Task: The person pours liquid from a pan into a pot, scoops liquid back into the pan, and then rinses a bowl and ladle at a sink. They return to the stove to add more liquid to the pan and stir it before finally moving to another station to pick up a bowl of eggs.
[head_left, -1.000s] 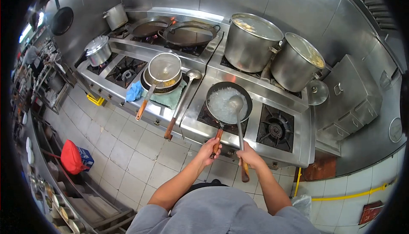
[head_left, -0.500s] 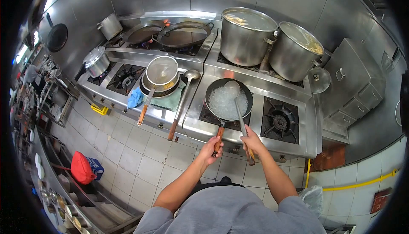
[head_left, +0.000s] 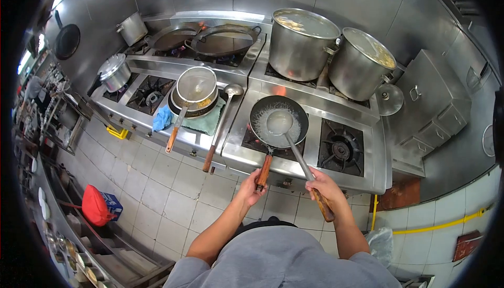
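Note:
At the front burner, a dark pan (head_left: 259, 107) holds bubbling, whitish liquid. My left hand (head_left: 253, 188) is wrapped round the lower end of its wooden handle (head_left: 264, 168). A metal ladle (head_left: 279, 122) has its bowl over the middle of the pan, in or just above the liquid; which of the two is unclear. My right hand (head_left: 325, 185) grips the ladle where its metal shaft meets the wooden end, which points toward me.
Left of the pan lie another ladle (head_left: 233, 89), a strainer (head_left: 196, 84) over a pan and a blue cloth (head_left: 162, 118). Two large stockpots (head_left: 299, 52) (head_left: 359, 67) and two woks stand behind. An unlit burner (head_left: 341, 150) is at the right.
The ladle bowl has moved down and left within the pan, and my right hand has shifted right and toward me. The bubbling liquid looks lower and less foamy around the ladle.

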Available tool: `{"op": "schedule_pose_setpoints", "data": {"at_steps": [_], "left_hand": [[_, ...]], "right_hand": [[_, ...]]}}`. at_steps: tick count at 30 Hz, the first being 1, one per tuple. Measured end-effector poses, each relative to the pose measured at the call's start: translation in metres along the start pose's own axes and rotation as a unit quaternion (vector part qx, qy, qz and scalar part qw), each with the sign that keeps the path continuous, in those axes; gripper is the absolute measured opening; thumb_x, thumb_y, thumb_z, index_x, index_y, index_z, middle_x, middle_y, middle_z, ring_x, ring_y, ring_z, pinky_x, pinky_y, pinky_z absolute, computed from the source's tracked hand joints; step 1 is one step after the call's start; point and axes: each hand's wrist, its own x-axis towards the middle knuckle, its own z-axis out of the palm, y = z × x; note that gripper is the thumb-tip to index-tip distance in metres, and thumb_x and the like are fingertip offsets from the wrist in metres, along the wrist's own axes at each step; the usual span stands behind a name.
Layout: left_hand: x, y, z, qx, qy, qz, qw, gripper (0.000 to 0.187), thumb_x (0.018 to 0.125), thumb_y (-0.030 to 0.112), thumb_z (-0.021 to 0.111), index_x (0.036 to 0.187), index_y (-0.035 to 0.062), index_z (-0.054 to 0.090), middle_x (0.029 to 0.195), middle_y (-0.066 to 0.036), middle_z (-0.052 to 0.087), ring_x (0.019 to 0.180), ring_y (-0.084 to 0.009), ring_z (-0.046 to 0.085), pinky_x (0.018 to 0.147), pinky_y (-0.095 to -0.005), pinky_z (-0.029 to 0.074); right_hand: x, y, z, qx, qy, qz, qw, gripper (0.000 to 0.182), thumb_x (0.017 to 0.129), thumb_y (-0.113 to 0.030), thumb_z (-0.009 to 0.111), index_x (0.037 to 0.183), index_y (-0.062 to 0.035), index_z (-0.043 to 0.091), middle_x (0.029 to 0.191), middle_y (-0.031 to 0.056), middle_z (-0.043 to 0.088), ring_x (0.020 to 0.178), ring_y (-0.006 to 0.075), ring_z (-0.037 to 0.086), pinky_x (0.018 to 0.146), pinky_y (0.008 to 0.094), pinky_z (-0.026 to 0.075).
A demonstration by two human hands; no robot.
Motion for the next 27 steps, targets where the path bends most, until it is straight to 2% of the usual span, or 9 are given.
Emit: {"op": "schedule_pose_setpoints", "data": {"at_steps": [4,16,17,18,19,20,21,24,27], "left_hand": [[-0.001,-0.008,-0.043,-0.027,-0.074,0.007,0.997,0.025,0.093,0.035,0.061,0.108,0.0149,0.061,0.087,-0.002,0.062,0.059,-0.0161,0.055,0.053,-0.0281,0.045],[0.009,-0.045,-0.198,0.034,0.104,-0.009,0.994,0.032,0.091,0.031,0.060,0.116,0.0126,0.057,0.098,-0.005,0.063,0.066,-0.0184,0.058,0.056,-0.0306,0.047],[0.007,-0.048,-0.208,0.122,0.156,0.023,0.980,0.033,0.090,0.031,0.061,0.116,0.0107,0.057,0.094,-0.006,0.063,0.065,-0.0189,0.059,0.055,-0.0315,0.049],[0.003,-0.050,-0.220,0.210,0.206,0.052,0.954,0.034,0.089,0.030,0.061,0.116,0.0088,0.057,0.091,-0.007,0.064,0.064,-0.0194,0.059,0.054,-0.0324,0.050],[0.025,-0.064,-0.281,0.207,0.210,0.048,0.954,0.034,0.089,0.030,0.061,0.116,0.0088,0.057,0.091,-0.007,0.064,0.064,-0.0194,0.059,0.054,-0.0324,0.050],[0.034,-0.079,-0.353,0.545,0.230,0.153,0.792,0.034,0.088,0.029,0.063,0.112,0.0058,0.058,0.073,-0.008,0.062,0.062,-0.0206,0.061,0.053,-0.0357,0.052],[0.011,-0.075,-0.359,0.525,0.259,0.111,0.803,0.033,0.087,0.028,0.064,0.109,0.0041,0.059,0.069,-0.009,0.061,0.059,-0.0212,0.061,0.050,-0.0367,0.052],[-0.035,-0.073,-0.402,0.436,0.343,0.027,0.832,0.036,0.084,0.023,0.065,0.111,0.0005,0.059,0.074,-0.010,0.061,0.052,-0.0216,0.058,0.041,-0.0362,0.050],[-0.076,-0.069,-0.415,0.393,0.378,-0.004,0.838,0.038,0.084,0.025,0.066,0.111,-0.0005,0.059,0.075,-0.012,0.059,0.050,-0.0241,0.058,0.039,-0.0360,0.049]], "right_hand": [[-0.018,-0.024,-0.004,-0.116,0.101,-0.035,0.987,0.075,0.085,0.000,0.060,0.152,-0.0101,0.027,0.071,0.0036,0.055,0.050,0.0115,0.053,0.046,0.0267,0.046],[0.024,-0.047,-0.027,-0.210,0.194,-0.165,0.944,0.075,0.083,0.005,0.057,0.151,-0.0080,0.028,0.082,0.0026,0.056,0.056,0.0077,0.049,0.049,0.0242,0.043],[0.030,-0.044,-0.028,-0.297,0.224,-0.128,0.919,0.073,0.080,-0.003,0.059,0.148,-0.0052,0.033,0.084,0.0125,0.064,0.064,0.0211,0.062,0.059,0.0325,0.051],[0.037,-0.033,-0.037,-0.298,0.220,-0.123,0.921,0.073,0.080,-0.003,0.059,0.148,-0.0052,0.033,0.084,0.0125,0.064,0.064,0.0211,0.062,0.059,0.0325,0.051],[0.045,-0.021,-0.050,-0.440,0.231,-0.147,0.855,0.072,0.078,-0.008,0.060,0.146,-0.0038,0.035,0.090,0.0198,0.065,0.074,0.0306,0.064,0.068,0.0376,0.051],[0.048,-0.013,-0.056,-0.574,0.231,-0.167,0.768,0.072,0.077,-0.013,0.061,0.144,-0.0023,0.037,0.096,0.0272,0.066,0.085,0.0400,0.066,0.077,0.0427,0.052],[0.040,-0.022,-0.043,-0.571,0.236,-0.072,0.783,0.074,0.074,-0.018,0.061,0.143,-0.0022,0.038,0.105,0.0336,0.061,0.101,0.0472,0.059,0.090,0.0475,0.047],[0.026,-0.006,-0.043,-0.616,0.213,-0.015,0.758,0.075,0.075,-0.019,0.061,0.144,-0.0037,0.037,0.108,0.0328,0.061,0.101,0.0464,0.060,0.090,0.0474,0.047],[0.002,-0.024,-0.018,-0.485,0.153,0.043,0.860,0.053,0.080,-0.016,0.061,0.129,-0.0013,0.049,0.088,0.0201,0.065,0.077,0.0341,0.066,0.075,0.0405,0.053]]}}
